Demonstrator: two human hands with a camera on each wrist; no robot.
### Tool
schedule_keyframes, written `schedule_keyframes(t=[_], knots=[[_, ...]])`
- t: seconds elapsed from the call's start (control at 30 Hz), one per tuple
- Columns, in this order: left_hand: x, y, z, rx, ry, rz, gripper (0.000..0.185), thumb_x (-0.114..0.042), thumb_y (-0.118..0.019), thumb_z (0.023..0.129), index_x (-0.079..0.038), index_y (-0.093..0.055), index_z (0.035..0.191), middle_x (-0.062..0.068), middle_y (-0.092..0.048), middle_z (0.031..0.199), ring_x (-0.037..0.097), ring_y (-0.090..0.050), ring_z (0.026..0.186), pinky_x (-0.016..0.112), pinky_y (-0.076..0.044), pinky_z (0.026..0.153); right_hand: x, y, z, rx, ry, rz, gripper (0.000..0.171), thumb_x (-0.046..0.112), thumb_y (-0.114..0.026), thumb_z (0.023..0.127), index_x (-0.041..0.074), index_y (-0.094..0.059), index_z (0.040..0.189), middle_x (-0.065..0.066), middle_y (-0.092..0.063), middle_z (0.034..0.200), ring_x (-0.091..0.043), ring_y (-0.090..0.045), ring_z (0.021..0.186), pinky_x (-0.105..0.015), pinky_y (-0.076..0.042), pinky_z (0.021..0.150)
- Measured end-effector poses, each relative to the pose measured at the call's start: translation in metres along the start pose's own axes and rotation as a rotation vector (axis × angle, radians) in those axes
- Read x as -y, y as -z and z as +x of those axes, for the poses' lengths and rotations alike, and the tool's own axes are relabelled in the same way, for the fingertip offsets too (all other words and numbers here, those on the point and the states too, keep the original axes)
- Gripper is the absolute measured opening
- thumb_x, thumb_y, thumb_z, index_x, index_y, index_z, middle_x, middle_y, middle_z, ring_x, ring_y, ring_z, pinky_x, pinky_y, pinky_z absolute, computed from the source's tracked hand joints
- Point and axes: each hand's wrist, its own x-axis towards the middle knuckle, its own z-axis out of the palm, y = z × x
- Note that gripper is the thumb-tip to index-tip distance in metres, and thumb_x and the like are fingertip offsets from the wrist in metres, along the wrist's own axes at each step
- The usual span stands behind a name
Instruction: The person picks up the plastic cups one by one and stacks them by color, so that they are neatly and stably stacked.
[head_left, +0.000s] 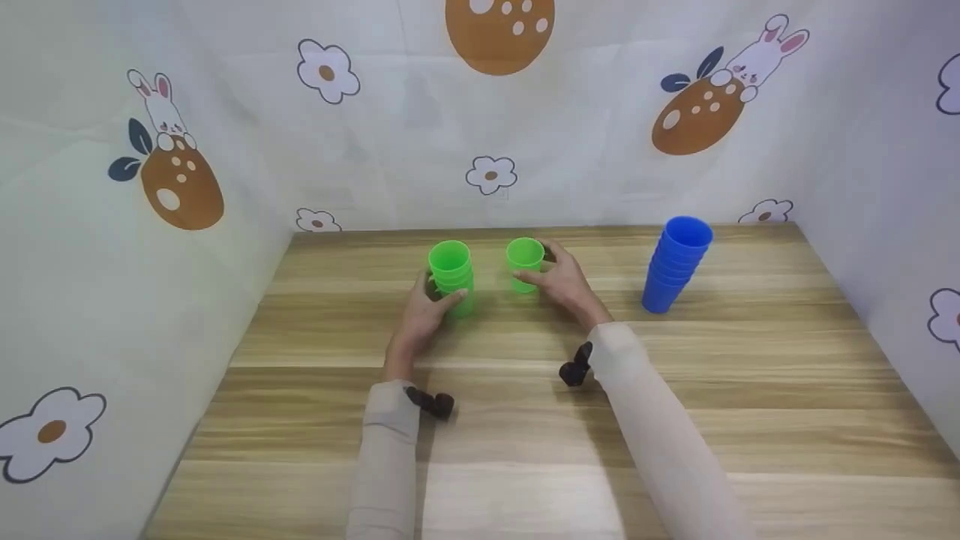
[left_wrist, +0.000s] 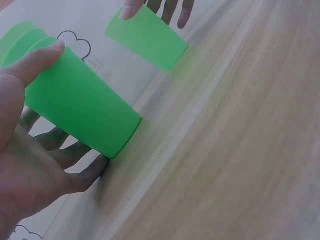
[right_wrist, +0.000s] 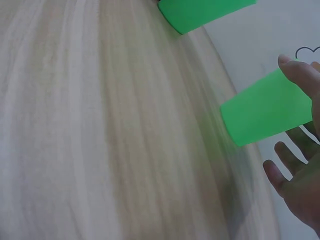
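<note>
left hand point(head_left: 427, 311) wraps green cup stack point(head_left: 451, 276); right hand point(head_left: 564, 283) clasps single green cup point(head_left: 525, 262), just right, on desk point(head_left: 750, 390).

A wooden worktop point(head_left: 750, 390) with pale and brown grain bands running side to side fills the lower half of the head view. A white cloth point(head_left: 405, 127) hangs as walls behind it at 12 o'clock and along both sides at 9 and 3 o'clock. The cloth is printed with brown spotted eggs point(head_left: 499, 30), white flowers point(head_left: 490, 175) with brown centres, and small rabbits point(head_left: 161, 109) perched on eggs with dark leaves. Soft, even light falls over everything, with a brighter patch on the worktop at 6 o'clock
</note>
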Motion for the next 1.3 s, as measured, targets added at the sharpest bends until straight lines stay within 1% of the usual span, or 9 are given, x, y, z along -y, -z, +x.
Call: schedule_keyframes(t=[0.13, 0.33, 0.47, 0.57, 0.73, 0.87, 1.0, 1.13, 1.3], knots=[[-0.001, 0.0, 0.0, -0.006, 0.011, 0.006, 0.092, -0.032, -0.074, 0.09, -0.011, -0.018, 0.159, 0.015, -0.038, 0.157, 0.032, -0.031, 0.151, 0.046, -0.021, 0.127, -0.003, -0.002, 0.001, -0.022, -0.003, 0.005, 0.072, 0.025, -0.083, 0.082, 0.007, -0.048, 0.143, -0.013, -0.055, 0.143, -0.029, -0.047, 0.137, -0.044, -0.032, 0.122], [0.0, 0.001, 0.001, -0.005, 0.017, 0.016, 0.09, -0.033, -0.074, 0.09, -0.012, -0.02, 0.159, 0.015, -0.036, 0.159, 0.032, -0.03, 0.152, 0.047, -0.019, 0.128, 0.0, 0.0, 0.003, -0.036, -0.015, 0.002, 0.071, 0.024, -0.083, 0.082, 0.005, -0.049, 0.142, -0.015, -0.056, 0.14, -0.03, -0.049, 0.135, -0.045, -0.032, 0.122], [0.0, 0.0, 0.001, -0.009, 0.01, 0.017, 0.087, -0.031, -0.074, 0.09, -0.011, -0.022, 0.157, 0.015, -0.038, 0.157, 0.031, -0.032, 0.151, 0.047, -0.021, 0.127, 0.009, 0.005, 0.004, -0.041, -0.047, 0.028, 0.072, 0.024, -0.084, 0.081, 0.008, -0.05, 0.142, -0.013, -0.057, 0.137, -0.029, -0.049, 0.132, -0.045, -0.032, 0.121], [0.0, -0.001, 0.002, -0.015, 0.002, 0.017, 0.087, -0.03, -0.074, 0.089, -0.01, -0.024, 0.157, 0.015, -0.04, 0.156, 0.031, -0.034, 0.15, 0.047, -0.022, 0.127, 0.021, 0.009, 0.004, -0.032, -0.04, 0.034, 0.071, 0.025, -0.084, 0.081, 0.009, -0.05, 0.142, -0.012, -0.057, 0.136, -0.028, -0.05, 0.132, -0.044, -0.035, 0.119], [0.0, 0.0, 0.003, -0.024, -0.005, 0.018, 0.088, -0.03, -0.075, 0.088, -0.01, -0.024, 0.157, 0.015, -0.042, 0.154, 0.031, -0.036, 0.148, 0.046, -0.023, 0.126, 0.046, 0.009, 0.002, 0.002, 0.04, 0.001, 0.072, 0.03, -0.082, 0.083, 0.011, -0.047, 0.144, -0.01, -0.057, 0.137, -0.027, -0.051, 0.131, -0.043, -0.043, 0.113], [0.0, 0.001, 0.002, -0.011, 0.0, 0.015, 0.09, -0.031, -0.074, 0.089, -0.012, -0.02, 0.158, 0.014, -0.041, 0.155, 0.031, -0.034, 0.149, 0.047, -0.022, 0.127, 0.068, 0.006, -0.001, 0.034, 0.135, 0.037, 0.07, 0.028, -0.081, 0.084, 0.012, -0.048, 0.144, -0.01, -0.057, 0.134, -0.027, -0.055, 0.125, -0.041, -0.05, 0.105], [-0.001, 0.002, 0.002, -0.012, 0.002, 0.03, 0.091, -0.032, -0.075, 0.089, -0.012, -0.019, 0.159, 0.015, -0.041, 0.156, 0.032, -0.034, 0.15, 0.047, -0.023, 0.126, 0.091, 0.001, -0.003, 0.061, 0.211, 0.078, 0.068, 0.023, -0.081, 0.084, 0.011, -0.049, 0.143, -0.012, -0.058, 0.132, -0.029, -0.058, 0.121, -0.039, -0.053, 0.101], [-0.002, 0.002, 0.002, -0.012, -0.002, 0.044, 0.091, -0.034, -0.074, 0.089, -0.013, -0.02, 0.159, 0.014, -0.04, 0.156, 0.031, -0.034, 0.15, 0.047, -0.023, 0.126, 0.112, -0.006, -0.008, 0.076, 0.255, 0.104, 0.067, 0.019, -0.081, 0.083, 0.011, -0.05, 0.142, -0.012, -0.059, 0.13, -0.03, -0.06, 0.117, -0.037, -0.055, 0.097], [-0.002, 0.002, 0.002, -0.016, -0.013, 0.05, 0.087, -0.033, -0.074, 0.089, -0.013, -0.024, 0.157, 0.013, -0.043, 0.155, 0.03, -0.036, 0.149, 0.047, -0.024, 0.126, 0.129, -0.018, -0.016, 0.096, 0.273, 0.124, 0.069, 0.019, -0.083, 0.082, 0.013, -0.05, 0.143, -0.011, -0.06, 0.128, -0.029, -0.063, 0.113, -0.035, -0.058, 0.093]])
